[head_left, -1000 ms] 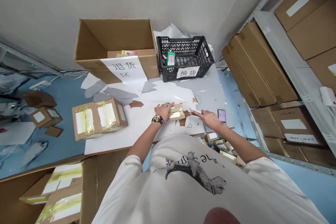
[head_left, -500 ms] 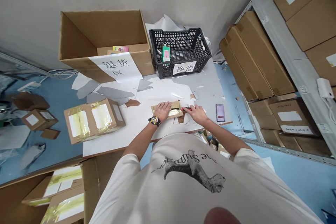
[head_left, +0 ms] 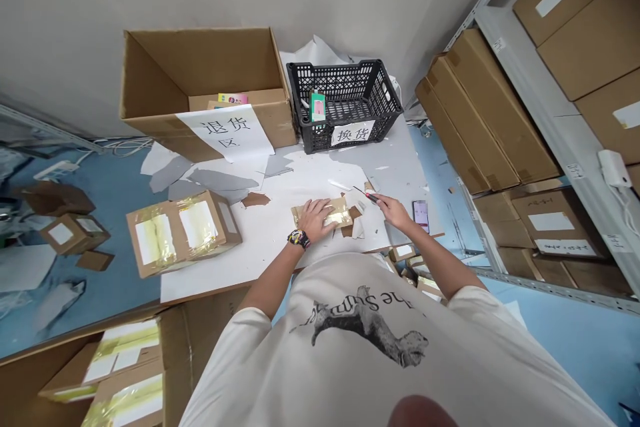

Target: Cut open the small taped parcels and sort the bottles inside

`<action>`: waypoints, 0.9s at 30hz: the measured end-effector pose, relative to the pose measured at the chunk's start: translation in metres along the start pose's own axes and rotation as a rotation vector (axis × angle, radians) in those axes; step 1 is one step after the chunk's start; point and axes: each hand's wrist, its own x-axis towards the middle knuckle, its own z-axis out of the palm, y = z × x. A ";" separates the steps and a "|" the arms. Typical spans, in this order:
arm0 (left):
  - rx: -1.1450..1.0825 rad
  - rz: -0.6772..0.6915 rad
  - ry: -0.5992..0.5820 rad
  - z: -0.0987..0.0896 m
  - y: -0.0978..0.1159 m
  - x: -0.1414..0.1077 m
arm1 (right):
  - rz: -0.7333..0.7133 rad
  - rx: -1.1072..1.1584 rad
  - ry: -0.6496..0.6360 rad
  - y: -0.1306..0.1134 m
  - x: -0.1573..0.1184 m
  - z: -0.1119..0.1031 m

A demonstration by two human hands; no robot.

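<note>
Left hand (head_left: 315, 219) spread flat on taped parcel (head_left: 336, 212), parcel mid-surface (head_left: 260, 250). Right hand (head_left: 395, 211) at parcel's 3 o'clock, pinching knife (head_left: 367, 195). Phone (head_left: 421, 215) just beside at hand's 3 o'clock.

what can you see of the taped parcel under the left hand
The parcel is a small, flat brown cardboard packet, wrapped in glossy yellowish tape that shines across its top. It lies on the white board, with torn cardboard scraps at its right end. The left hand rests flat on it, while the right hand, holding a small blade, is apart from it.
</note>
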 end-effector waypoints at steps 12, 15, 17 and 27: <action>0.135 -0.156 -0.072 0.011 0.035 0.008 | -0.040 0.149 -0.125 -0.002 0.000 0.001; 0.106 -0.197 -0.064 0.015 0.034 0.008 | -0.076 0.078 -0.159 -0.005 0.004 -0.008; 0.083 -0.213 -0.048 0.016 0.033 0.008 | -0.111 0.026 -0.192 -0.009 0.009 -0.012; 0.013 -0.247 -0.001 0.016 0.037 0.010 | -0.089 0.139 -0.657 -0.018 0.066 -0.030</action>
